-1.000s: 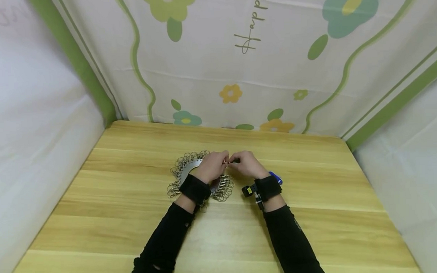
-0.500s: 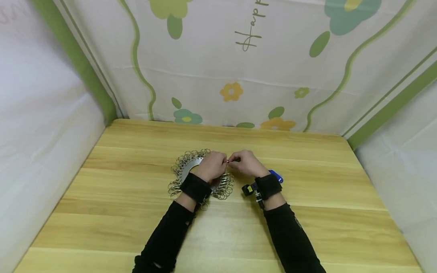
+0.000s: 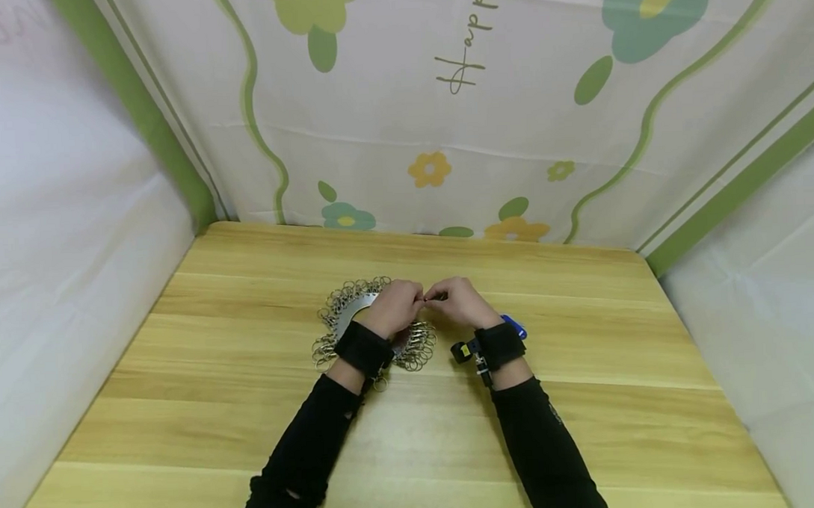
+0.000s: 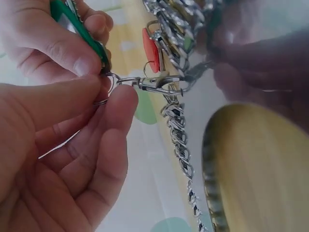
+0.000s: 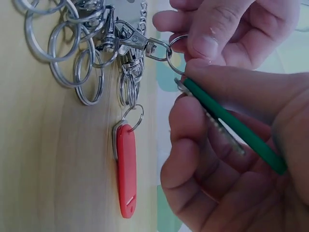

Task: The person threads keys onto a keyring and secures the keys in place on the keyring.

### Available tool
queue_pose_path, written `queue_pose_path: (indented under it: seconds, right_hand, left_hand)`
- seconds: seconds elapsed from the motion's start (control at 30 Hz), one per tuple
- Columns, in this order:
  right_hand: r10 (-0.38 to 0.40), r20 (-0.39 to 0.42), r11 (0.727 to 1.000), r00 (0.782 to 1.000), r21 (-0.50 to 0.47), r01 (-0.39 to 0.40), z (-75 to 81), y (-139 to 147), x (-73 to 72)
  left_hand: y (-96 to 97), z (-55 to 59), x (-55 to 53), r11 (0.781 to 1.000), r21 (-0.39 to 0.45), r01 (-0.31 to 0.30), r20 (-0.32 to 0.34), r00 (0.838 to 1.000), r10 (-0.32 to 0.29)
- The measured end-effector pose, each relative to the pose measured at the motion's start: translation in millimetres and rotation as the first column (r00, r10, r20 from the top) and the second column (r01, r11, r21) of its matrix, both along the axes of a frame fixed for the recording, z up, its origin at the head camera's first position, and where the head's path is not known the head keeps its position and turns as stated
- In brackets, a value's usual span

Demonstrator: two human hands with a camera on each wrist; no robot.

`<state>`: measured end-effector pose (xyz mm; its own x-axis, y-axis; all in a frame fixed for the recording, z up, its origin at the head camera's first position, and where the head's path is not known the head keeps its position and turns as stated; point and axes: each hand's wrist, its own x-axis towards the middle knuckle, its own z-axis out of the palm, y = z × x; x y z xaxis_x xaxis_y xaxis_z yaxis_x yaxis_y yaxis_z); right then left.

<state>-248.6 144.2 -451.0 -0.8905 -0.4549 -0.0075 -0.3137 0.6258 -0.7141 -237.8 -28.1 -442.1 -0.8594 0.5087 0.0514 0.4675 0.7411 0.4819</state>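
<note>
My left hand (image 3: 397, 308) is over a flat silver metal ring (image 3: 347, 317) fringed with clasps and split rings. Its thumb and finger pinch a split ring (image 5: 169, 59) that hangs from a swivel clasp (image 5: 135, 40). Close against it, my right hand (image 3: 464, 304) pinches a green key tag (image 5: 241, 132) together with a silver key (image 5: 227, 136). In the right wrist view, the tag's end meets the split ring at the fingertips; whether it is threaded on is hidden. A red key tag (image 5: 127, 169) with a key hangs from a neighbouring clasp.
A blue tag (image 3: 515, 327) lies on the wooden table (image 3: 606, 352), partly behind my right wrist. White patterned cloth (image 3: 375, 120) encloses the back and sides. Several bare split rings (image 5: 63, 48) hang along the metal ring.
Both hands stay nearly in place, fingertips close together. The small reddish bit that showed between them in the head view is now mostly out of sight.
</note>
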Motion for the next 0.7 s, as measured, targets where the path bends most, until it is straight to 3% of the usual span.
queue_pose_path:
  seconds: [0.27, 0.57, 0.7]
  right_hand:
    - [0.004, 0.032, 1.000, 0.999, 0.020, -0.004, -5.7, 0.9, -2.0]
    - [-0.011, -0.010, 1.000, 1.000, 0.022, 0.011, -6.4, 1.5, -2.6]
    - [-0.010, -0.024, 1.000, 1.000, 0.024, 0.010, -3.2, 0.2, -1.1]
  left_hand:
    - [-1.3, -1.8, -0.9, 1.000, -0.021, -0.012, 0.033, 0.999, 0.013]
    - [-2.4, -0.7, 0.5, 0.996, -0.088, 0.011, 0.017, 1.000, -0.010]
    - [-1.8, 1.4, 1.7, 0.993, -0.114, 0.017, 0.038, 0.999, -0.013]
